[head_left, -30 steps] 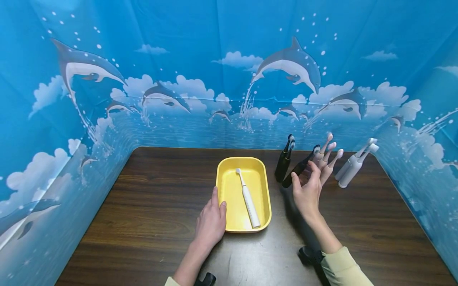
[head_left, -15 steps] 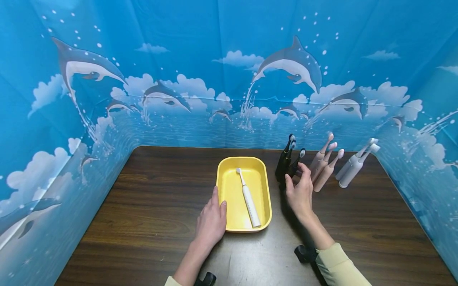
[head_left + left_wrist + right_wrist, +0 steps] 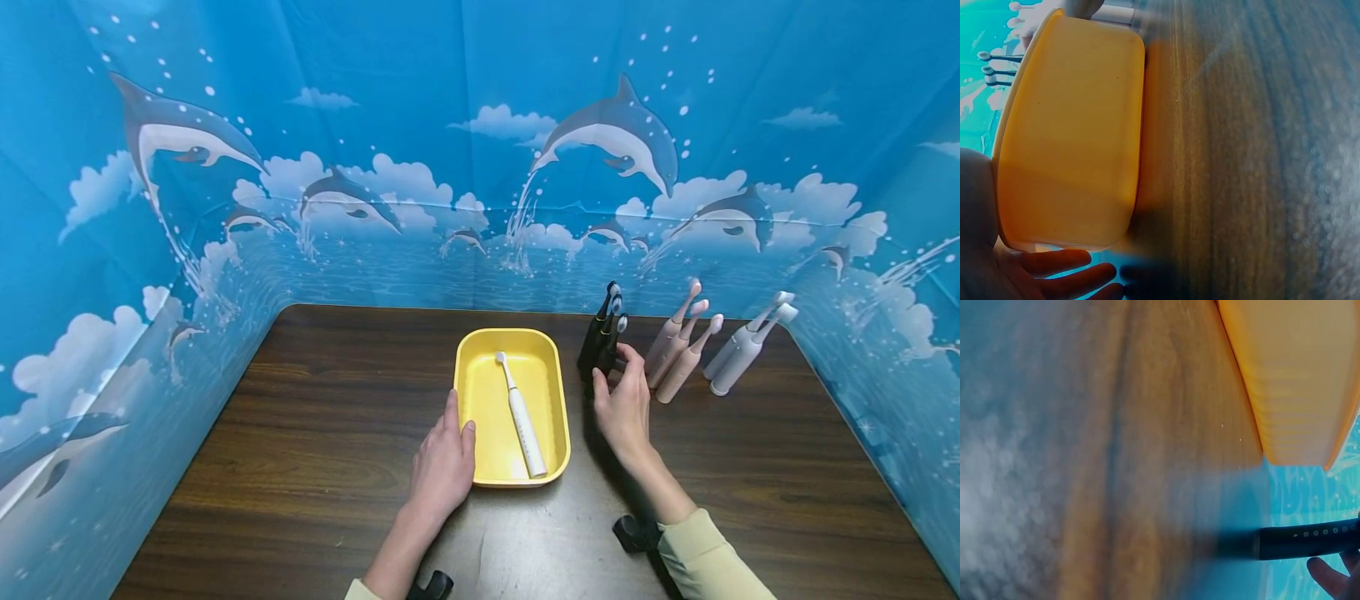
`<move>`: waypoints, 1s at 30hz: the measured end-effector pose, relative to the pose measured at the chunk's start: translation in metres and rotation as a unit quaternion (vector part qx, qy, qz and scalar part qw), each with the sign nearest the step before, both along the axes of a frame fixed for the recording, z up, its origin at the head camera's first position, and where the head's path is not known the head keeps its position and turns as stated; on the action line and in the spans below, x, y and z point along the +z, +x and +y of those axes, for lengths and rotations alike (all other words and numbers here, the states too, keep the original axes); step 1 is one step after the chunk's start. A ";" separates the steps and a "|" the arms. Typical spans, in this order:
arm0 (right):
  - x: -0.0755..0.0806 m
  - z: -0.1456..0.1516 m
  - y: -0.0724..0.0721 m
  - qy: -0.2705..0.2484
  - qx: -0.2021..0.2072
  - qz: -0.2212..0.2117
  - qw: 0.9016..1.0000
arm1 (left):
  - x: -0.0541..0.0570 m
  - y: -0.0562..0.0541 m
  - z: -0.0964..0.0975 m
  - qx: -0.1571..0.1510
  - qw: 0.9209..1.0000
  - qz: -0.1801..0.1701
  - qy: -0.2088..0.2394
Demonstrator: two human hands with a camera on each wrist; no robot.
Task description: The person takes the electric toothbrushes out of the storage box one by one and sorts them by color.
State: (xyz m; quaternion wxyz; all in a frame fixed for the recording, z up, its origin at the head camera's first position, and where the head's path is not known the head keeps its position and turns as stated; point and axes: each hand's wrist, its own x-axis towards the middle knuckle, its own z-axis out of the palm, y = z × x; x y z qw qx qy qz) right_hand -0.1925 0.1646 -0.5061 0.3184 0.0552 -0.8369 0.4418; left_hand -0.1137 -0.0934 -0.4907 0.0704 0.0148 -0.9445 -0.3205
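Note:
My right hand (image 3: 624,408) holds a black electric toothbrush (image 3: 608,357) by its handle, thumb on one side and fingers on the other. It stands nearly upright beside two other black electric toothbrushes (image 3: 591,343). In the right wrist view its handle (image 3: 1307,540) shows a row of small icons; whether its base touches the table I cannot tell. A yellow tray (image 3: 480,462) sits left of it, with a white electric toothbrush (image 3: 527,435) lying inside. My left hand (image 3: 441,460) rests against the tray's left side, thumb at the rim, fingers (image 3: 1079,284) extended.
Several pink electric toothbrushes (image 3: 678,375) stand close to the right of my right hand. Farther right are two pale grey ones (image 3: 735,367). A blue dolphin-print curtain (image 3: 420,250) borders the dark wooden table (image 3: 322,417) at the back and sides.
My right hand has carried the black toothbrush left, away from the pink ones and up to the other black ones, and it has become more upright. My left hand and the tray stay put.

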 end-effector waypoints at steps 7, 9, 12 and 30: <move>0.001 -0.001 0.000 -0.006 -0.006 -0.019 1.000 | 0.000 0.000 0.000 0.001 1.000 -0.003 0.001; 0.002 -0.002 0.001 -0.008 -0.008 -0.021 1.000 | 0.000 0.000 0.000 0.001 1.000 -0.005 0.001; 0.002 -0.002 0.001 -0.017 -0.011 -0.018 1.000 | 0.000 0.001 0.000 0.002 1.000 -0.006 0.003; 0.034 -0.032 0.018 -0.081 0.049 0.152 0.984 | 0.001 0.000 0.000 0.000 1.000 -0.001 0.001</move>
